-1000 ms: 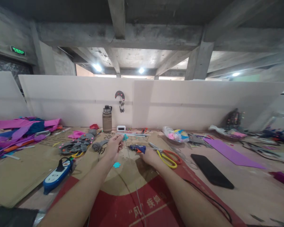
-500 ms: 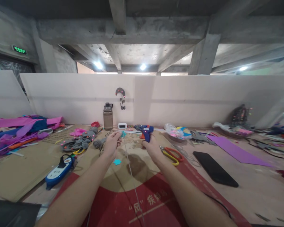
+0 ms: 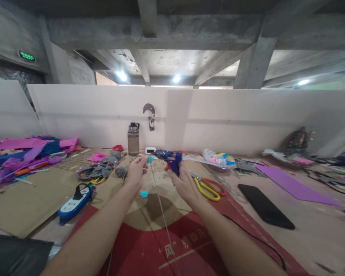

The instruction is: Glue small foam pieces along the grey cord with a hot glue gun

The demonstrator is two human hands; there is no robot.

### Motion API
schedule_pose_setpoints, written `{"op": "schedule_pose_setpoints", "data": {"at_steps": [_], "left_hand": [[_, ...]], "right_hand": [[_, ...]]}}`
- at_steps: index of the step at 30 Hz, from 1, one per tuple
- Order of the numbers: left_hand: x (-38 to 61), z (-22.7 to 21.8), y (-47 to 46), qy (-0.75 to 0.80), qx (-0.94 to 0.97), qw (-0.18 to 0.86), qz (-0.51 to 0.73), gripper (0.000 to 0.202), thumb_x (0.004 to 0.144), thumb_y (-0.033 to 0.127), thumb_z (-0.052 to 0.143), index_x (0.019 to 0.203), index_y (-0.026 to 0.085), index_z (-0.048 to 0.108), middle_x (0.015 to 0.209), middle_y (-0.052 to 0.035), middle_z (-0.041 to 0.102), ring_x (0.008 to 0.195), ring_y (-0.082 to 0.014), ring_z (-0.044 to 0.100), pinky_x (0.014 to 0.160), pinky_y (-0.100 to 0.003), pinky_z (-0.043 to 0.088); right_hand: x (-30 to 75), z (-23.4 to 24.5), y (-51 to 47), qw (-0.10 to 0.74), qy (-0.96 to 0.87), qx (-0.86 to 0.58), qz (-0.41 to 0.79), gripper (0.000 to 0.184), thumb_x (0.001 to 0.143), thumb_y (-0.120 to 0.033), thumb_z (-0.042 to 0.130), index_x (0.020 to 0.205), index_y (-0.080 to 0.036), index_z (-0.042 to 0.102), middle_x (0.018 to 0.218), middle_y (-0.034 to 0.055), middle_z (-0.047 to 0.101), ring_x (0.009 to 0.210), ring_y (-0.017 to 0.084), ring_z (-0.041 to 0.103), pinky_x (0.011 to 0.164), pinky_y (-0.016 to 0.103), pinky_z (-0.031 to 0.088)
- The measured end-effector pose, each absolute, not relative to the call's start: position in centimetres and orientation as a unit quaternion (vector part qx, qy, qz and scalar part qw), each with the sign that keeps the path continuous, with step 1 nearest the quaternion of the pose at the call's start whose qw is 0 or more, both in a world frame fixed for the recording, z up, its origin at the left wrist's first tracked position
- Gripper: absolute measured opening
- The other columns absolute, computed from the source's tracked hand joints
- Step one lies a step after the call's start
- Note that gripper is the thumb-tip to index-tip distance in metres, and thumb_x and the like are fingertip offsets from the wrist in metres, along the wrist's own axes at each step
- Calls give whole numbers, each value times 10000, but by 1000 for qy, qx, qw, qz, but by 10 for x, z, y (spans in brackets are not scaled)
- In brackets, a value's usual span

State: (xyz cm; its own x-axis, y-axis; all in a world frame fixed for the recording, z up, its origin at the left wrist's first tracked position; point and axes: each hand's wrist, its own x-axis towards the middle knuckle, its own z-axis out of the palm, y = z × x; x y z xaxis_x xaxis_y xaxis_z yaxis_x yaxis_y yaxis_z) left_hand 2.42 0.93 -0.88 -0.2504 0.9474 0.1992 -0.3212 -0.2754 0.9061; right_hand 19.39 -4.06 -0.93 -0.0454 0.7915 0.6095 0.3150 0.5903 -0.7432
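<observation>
In my left hand [image 3: 137, 171] I pinch a small teal felt star [image 3: 150, 159], held up above the board. A thin pale string [image 3: 160, 199] runs from the star down toward me. My right hand [image 3: 184, 180] is wrapped round the handle of a blue glue gun [image 3: 174, 163] with an orange trigger. The gun's nozzle points left, close to the star; whether they touch I cannot tell. A second teal felt piece [image 3: 144, 194] lies on the red and tan cardboard [image 3: 132, 226] under my hands.
Scissors [image 3: 208, 189] with yellow and orange handles lie right of my right hand. A black phone [image 3: 266, 205] lies farther right. At left are a power strip [image 3: 76, 203] and grey felt pieces [image 3: 96, 170]. A bottle [image 3: 133, 140] stands behind.
My right hand has brought the glue gun left, nearer to the star. My left hand still holds the star in about the same place. The view has shifted slightly.
</observation>
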Motion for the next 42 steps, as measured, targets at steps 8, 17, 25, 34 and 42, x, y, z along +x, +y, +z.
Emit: {"op": "schedule_pose_setpoints", "data": {"at_steps": [8, 17, 25, 34, 42], "left_hand": [[25, -10, 10, 395, 416, 436, 693, 294, 577, 370, 717, 730, 143, 610, 587, 40, 477, 484, -46, 384, 402, -174, 201], [26, -10, 10, 395, 436, 419, 692, 320, 589, 410, 709, 742, 146, 613, 566, 33, 484, 484, -55, 387, 405, -174, 208], [27, -11, 11, 396, 430, 412, 699, 325, 560, 415, 720, 713, 150, 612, 566, 32, 496, 470, -56, 398, 407, -183, 219], [27, -11, 10, 395, 441, 407, 696, 291, 599, 394, 701, 728, 149, 611, 562, 32, 485, 475, -56, 390, 405, -178, 224], [27, -10, 10, 390, 434, 413, 699, 319, 569, 407, 715, 720, 147, 610, 586, 23, 496, 478, -56, 394, 400, -177, 221]], "right_hand": [[192, -8, -44, 498, -732, -445, 136, 347, 827, -265, 459, 1162, -178, 479, 1044, 102, 612, 906, 219, 573, 800, 346, 443], [190, -5, -51, 477, -744, -454, 113, 359, 847, -264, 434, 1191, -166, 460, 1058, 117, 613, 949, 230, 579, 829, 352, 439], [189, -7, -52, 467, -740, -473, 100, 339, 855, -271, 417, 1170, -162, 477, 1039, 127, 614, 929, 236, 581, 819, 366, 443], [189, -2, -56, 446, -741, -490, 106, 367, 862, -273, 404, 1196, -132, 463, 1055, 148, 609, 953, 254, 574, 823, 377, 441], [189, -7, -52, 458, -741, -483, 95, 343, 848, -275, 431, 1167, -159, 483, 1049, 133, 613, 939, 242, 582, 824, 366, 443]]}}
